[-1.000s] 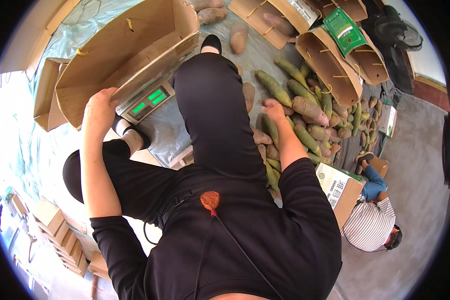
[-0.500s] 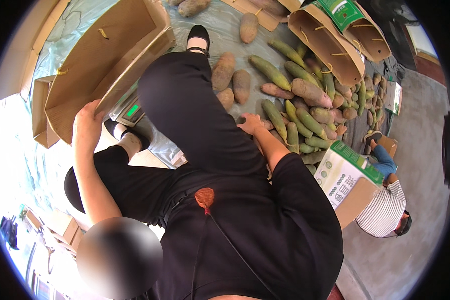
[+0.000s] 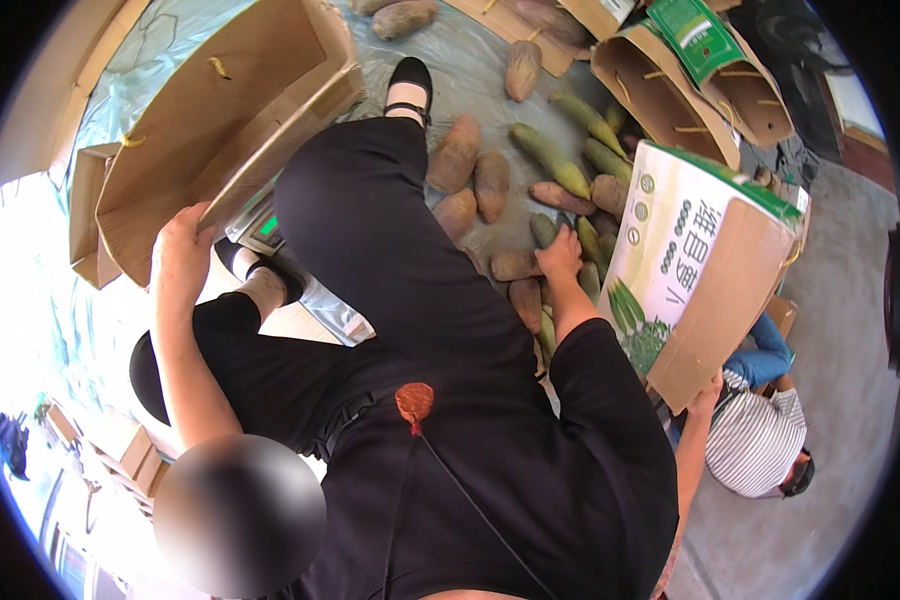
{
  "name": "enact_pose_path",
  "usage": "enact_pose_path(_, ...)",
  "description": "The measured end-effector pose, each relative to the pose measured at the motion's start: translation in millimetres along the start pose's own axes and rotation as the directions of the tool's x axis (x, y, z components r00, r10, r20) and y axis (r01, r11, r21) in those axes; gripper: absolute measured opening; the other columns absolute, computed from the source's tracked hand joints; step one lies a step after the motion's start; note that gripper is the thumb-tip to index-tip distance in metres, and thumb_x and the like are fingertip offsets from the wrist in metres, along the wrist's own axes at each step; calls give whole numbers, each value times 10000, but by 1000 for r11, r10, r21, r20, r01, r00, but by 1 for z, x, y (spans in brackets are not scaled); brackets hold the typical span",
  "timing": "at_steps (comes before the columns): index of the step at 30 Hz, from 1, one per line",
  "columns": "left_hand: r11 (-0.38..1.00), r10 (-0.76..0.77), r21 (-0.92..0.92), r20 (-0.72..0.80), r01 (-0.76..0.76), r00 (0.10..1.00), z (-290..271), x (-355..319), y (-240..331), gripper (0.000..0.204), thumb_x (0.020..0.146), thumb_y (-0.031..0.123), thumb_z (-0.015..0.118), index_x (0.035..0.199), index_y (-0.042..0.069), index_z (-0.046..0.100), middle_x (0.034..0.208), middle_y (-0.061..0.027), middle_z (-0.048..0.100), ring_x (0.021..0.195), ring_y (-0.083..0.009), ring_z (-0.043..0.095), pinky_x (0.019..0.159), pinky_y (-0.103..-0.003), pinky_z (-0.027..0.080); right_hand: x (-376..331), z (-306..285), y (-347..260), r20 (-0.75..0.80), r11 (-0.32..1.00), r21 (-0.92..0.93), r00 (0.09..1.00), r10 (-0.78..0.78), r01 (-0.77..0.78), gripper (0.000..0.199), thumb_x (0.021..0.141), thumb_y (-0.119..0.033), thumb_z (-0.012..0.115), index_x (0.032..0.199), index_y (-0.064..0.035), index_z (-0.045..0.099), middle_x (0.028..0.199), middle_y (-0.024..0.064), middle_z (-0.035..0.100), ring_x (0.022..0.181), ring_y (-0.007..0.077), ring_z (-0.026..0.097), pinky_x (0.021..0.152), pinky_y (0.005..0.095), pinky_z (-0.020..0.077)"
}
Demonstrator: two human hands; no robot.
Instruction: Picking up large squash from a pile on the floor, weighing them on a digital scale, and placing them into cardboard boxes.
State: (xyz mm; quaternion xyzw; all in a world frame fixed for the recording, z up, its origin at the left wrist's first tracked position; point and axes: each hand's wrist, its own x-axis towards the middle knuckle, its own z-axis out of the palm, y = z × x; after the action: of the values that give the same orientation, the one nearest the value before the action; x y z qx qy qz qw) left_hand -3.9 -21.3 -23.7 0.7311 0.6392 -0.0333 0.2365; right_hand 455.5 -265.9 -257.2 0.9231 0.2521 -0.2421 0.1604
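Right grip [image 3: 561, 254] on green radish [image 3: 543, 229], long axis diagonal, end forward-left.

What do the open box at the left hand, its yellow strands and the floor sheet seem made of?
Open box: likely cardboard, matte brown, stiff flat walls. Yellow strands: perhaps cord, dull, thin; fibre unclear. Floor sheet: probably plastic film, glossy, wrinkled.

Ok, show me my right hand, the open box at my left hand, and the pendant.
Right hand [image 3: 562, 254], head view, its back.
Open box [image 3: 182, 132], head view, inner wall.
Pendant [image 3: 414, 402], head view, its middle.
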Motion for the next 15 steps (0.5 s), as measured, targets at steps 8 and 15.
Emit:
enact_pose_path(8, 1000, -10, -2, -33, 10, 999, -4, -6, 0, 279, 793, 26, 573, 1063, 44, 645, 962, -185, 635, 948, -359, 594, 829, -418, 453, 7, -5, 0, 164, 970, -208, 973, 160, -124, 686, 690, -276, 790, 1292, -147, 487, 1379, 60, 415, 1284, 248, 401, 1007, 449, 414)
enact_pose_path(15, 1000, 4, -7, -39, -5, 999, -2, -6, -1, 285, 777, 13, 583, 1055, 32, 643, 985, -199, 628, 970, -373, 586, 847, -422, 459, 12, 3, 13, 171, 991, -118, 984, -41, 61, 702, 654, -239, 805, 1253, -101, 465, 1275, 112, 538, 1202, 301, 495, 942, 426, 449)
